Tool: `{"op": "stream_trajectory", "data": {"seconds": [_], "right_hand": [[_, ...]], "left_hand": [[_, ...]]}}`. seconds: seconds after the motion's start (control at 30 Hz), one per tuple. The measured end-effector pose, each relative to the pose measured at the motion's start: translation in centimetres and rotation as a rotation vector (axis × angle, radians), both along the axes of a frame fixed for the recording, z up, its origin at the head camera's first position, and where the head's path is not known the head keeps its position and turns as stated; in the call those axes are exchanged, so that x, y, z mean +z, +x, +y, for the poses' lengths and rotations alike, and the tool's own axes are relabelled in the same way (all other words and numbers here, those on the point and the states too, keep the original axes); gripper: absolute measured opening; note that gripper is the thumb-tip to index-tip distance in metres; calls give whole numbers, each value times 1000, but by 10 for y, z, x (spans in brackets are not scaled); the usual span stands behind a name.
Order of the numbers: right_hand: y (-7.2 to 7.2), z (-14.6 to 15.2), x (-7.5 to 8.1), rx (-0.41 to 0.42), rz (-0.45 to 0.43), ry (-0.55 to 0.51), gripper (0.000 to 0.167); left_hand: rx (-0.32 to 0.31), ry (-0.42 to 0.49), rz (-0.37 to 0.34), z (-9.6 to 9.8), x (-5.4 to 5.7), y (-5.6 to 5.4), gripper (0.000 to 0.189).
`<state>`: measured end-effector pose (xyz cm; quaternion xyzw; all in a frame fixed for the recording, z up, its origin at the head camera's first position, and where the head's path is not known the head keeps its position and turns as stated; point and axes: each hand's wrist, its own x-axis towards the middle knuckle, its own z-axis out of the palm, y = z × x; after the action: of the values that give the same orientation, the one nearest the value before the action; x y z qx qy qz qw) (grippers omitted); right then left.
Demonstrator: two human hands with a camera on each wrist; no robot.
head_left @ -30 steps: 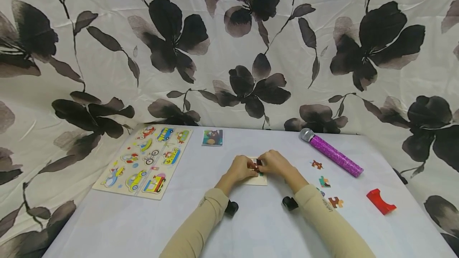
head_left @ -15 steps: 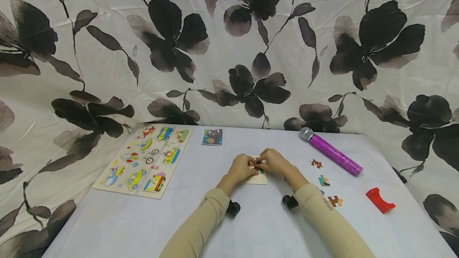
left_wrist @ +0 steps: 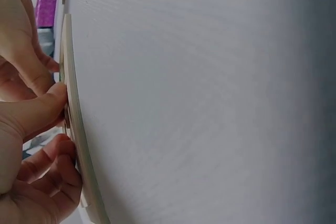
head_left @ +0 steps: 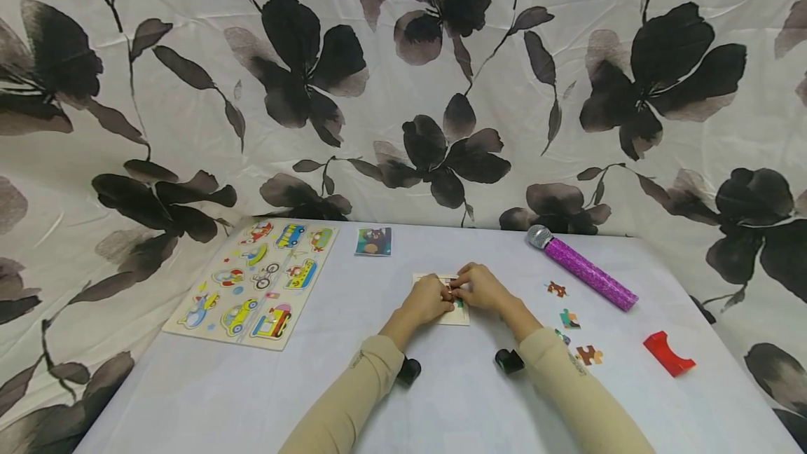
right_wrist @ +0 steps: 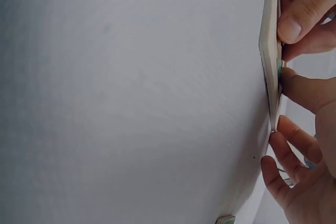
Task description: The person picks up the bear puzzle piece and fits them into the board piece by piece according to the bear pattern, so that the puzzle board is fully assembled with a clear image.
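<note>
A small wooden puzzle board [head_left: 463,319] lies flat at the middle of the table under both hands. My left hand [head_left: 426,300] comes in from its left side, thumb and fingers pinching a small brown puzzle piece [left_wrist: 66,113] down on the board. From the right, my right hand [head_left: 483,289] holds at the same spot with thumb and index finger, fingertips meeting those of the left. Its other fingers [right_wrist: 286,150] rest by the board's edge. A green patch of the puzzle shows beside the right thumb [right_wrist: 302,88]. The fingers hide most of the picture.
Loose jigsaw pieces lie to the right, among them a brown one [head_left: 589,354] and a green one [head_left: 570,319]. Beyond them are a glittery purple microphone [head_left: 589,272] and a red curved block [head_left: 670,354]. A vehicle puzzle board [head_left: 252,286] and a bear picture card [head_left: 374,242] lie left and back.
Both hands stay over the board. The fingertips have drawn closer together, and the dark brown piece seen between them earlier is now mostly covered. The left hand has shifted slightly, baring the board's upper left corner.
</note>
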<state>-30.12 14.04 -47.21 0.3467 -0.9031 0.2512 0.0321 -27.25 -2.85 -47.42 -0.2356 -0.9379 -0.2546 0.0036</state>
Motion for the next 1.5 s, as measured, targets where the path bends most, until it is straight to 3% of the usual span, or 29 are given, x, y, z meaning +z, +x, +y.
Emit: {"op": "stream_trajectory", "data": {"seconds": [0.2, 0.33, 0.5, 0.73, 1.0, 1.13, 1.3, 1.4, 1.5], "right_hand": [[1, 0, -3, 16, 45, -20, 16], [-1, 0, -7, 6, 58, -17, 16], [-2, 2, -7, -49, -31, -37, 20], [-3, 1, -4, -114, -171, -88, 22], [-6, 0, 1, -185, -265, -129, 27], [-5, 0, 1, -193, -306, -130, 30], [-4, 0, -2, -186, -299, -136, 30], [-3, 1, -4, -178, -277, -133, 31], [-4, 0, -4, -193, -266, -143, 30]], "left_hand": [[-28, 7, 27, -2, 0, 0, 8], [22, 50, -33, -3, -2, 0, 11], [76, 113, -95, -4, -3, -1, 24], [42, 112, -65, -4, -2, 0, 16], [19, 124, -56, -5, -3, -2, 13], [36, 177, -93, -9, -4, -2, 17], [37, 323, -135, -22, -5, -4, 24], [70, 398, -112, -34, -5, -4, 27], [130, 409, -63, -46, -5, -1, 34]]}}
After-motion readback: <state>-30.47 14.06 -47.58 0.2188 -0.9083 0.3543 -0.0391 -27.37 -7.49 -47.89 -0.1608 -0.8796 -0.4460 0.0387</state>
